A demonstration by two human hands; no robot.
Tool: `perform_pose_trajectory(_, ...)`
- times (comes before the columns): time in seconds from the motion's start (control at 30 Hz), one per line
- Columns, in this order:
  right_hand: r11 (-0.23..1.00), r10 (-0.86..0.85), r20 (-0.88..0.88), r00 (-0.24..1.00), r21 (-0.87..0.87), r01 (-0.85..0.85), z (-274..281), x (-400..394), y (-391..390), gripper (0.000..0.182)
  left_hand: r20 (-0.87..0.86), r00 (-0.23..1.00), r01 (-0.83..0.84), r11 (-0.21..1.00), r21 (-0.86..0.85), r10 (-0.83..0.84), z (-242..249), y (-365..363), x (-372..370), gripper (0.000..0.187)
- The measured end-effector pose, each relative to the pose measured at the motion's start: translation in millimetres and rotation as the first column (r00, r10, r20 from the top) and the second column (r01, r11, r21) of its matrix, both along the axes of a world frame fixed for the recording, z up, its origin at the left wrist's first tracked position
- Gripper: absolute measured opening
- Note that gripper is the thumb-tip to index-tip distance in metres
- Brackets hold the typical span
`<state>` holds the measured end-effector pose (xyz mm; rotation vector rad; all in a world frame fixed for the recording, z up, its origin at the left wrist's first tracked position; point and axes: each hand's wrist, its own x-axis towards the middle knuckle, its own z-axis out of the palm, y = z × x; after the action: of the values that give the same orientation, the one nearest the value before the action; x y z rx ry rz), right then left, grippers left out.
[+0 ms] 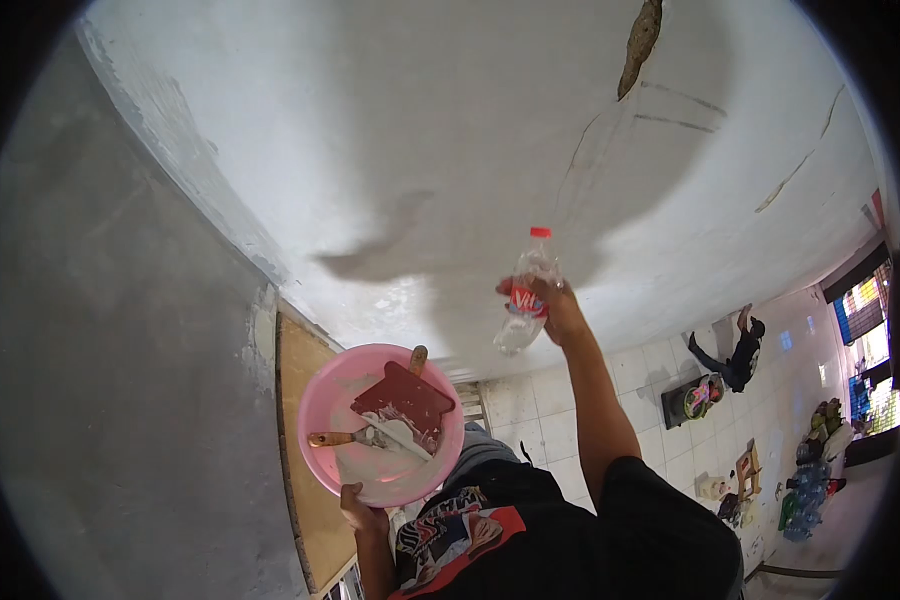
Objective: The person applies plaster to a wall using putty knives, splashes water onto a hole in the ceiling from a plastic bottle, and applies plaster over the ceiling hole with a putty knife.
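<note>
In my right hand [562, 308] is a clear plastic bottle [516, 332] with a red cap and a red label. It is held up in front of the wall, cap pointing away from me. My left hand [362, 512] grips the rim of a pink basin [315, 450] close to my body. Pale putty [370, 480] coats the basin's inside. Across it lie a dark red trowel plate [395, 400], a putty knife [332, 439] with a wooden handle, and a thin white strip [400, 438]. A second wooden handle [418, 358] leans over the far rim.
The pale wall [450, 150] ahead has a deep gouge [640, 45] and cracks. Below the basin is a wooden board [315, 545]. On the tiled floor [560, 420], another person [745, 355] sits by a dark box [685, 402]; several bottles [808, 500] stand beyond.
</note>
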<state>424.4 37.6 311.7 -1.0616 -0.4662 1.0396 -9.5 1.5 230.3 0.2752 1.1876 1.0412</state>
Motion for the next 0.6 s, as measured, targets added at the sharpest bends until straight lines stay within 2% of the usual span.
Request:
perform_pose_trajectory(0.13, 0.997, -0.070, 0.310, 0.948, 0.013, 0.070, 26.4, 39.2, 14.4, 0.037, 0.029, 0.999, 0.033, 0.999, 0.020, -0.034, -2.4, 1.3, -1.1, 0.064)
perform_pose_trajectory(0.23, 0.965, -0.214, 0.394, 0.894, -0.059, 0.257, 56.6, 65.0, 21.0, 0.038, 0.017, 1.000, -0.001, 0.998, 0.060, 0.000, 4.1, 0.5, 4.8, 0.053)
perform_pose_trajectory(0.33, 0.913, -0.216, 0.568, 0.794, -0.171, 0.371, 112.3, 112.4, 13.1, 0.040, 0.039, 0.999, 0.003, 0.999, 0.036, -0.005, 14.8, -3.9, 8.2, 0.053)
perform_pose_trajectory(0.43, 0.883, -0.177, 0.766, 0.619, -0.154, 0.443, 156.2, 144.8, 7.2, 0.045, 0.020, 1.000, -0.025, 1.000, 0.017, 0.024, 15.2, -4.9, 10.1, 0.053)
perform_pose_trajectory(0.5, 0.840, -0.066, 0.905, 0.421, -0.178, 0.513, 186.2, 170.6, 1.6, 0.048, 0.027, 0.999, -0.022, 1.000, 0.019, 0.021, 3.7, -4.1, 6.4, 0.052)
perform_pose_trajectory(0.6, 0.824, 0.025, 0.963, 0.268, -0.172, 0.540, 230.3, 180.2, -4.1, 0.053, 0.008, 1.000, -0.019, 1.000, 0.005, 0.019, 4.0, -5.1, 7.1, 0.051)
